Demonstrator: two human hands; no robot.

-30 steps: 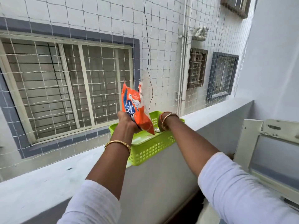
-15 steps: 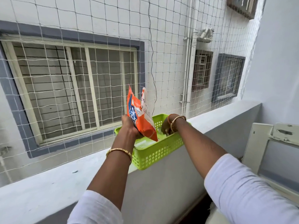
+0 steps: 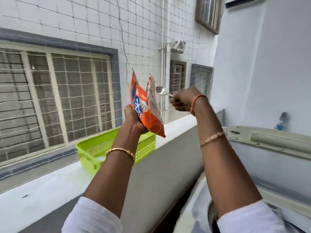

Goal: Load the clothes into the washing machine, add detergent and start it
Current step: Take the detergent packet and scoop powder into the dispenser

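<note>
Head view: left hand (image 3: 133, 118) grips detergent packet (image 3: 146, 106), right hand (image 3: 182, 100) holding spoon (image 3: 161, 91) beside it

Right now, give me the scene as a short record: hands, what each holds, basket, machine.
left hand: gripping the lower part of the orange detergent packet, held upright, top torn open
right hand: holding a metal spoon by its handle, bowl beside the packet's open top, not inside it
green basket: on the white ledge, below the packet, apart from both hands
washing machine: at right, lid raised
detergent in machine: cannot tell
</note>
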